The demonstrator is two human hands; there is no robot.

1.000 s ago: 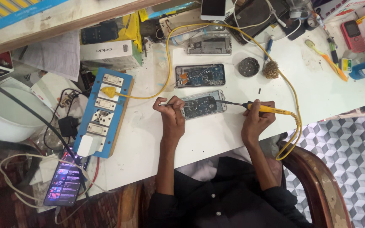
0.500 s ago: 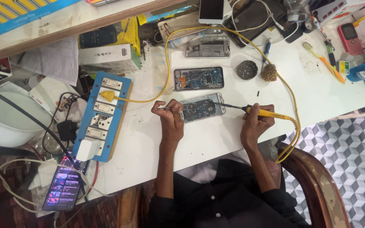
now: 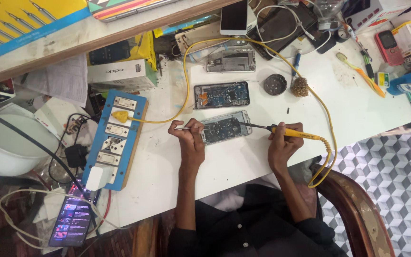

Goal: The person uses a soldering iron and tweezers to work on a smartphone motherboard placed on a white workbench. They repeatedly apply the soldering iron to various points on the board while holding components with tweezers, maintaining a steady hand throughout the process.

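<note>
The right hand (image 3: 283,143) has its grip closed round a yellow soldering iron (image 3: 293,133); the left hand (image 3: 189,135) pinches thin tweezers (image 3: 182,128). Both tips meet over the opened phone (image 3: 225,127) lying mid-worktop (image 3: 243,162). The iron's long axis runs left-right, tip pointing left. A slip could likely scorch the board, and the yellow cord (image 3: 327,119) could tug the tip off aim.

Bright, even overhead light fills the white table (image 3: 357,109) with only soft shadows, the frame staying sharp at centre while its lower left corner falls dim and murky.
</note>
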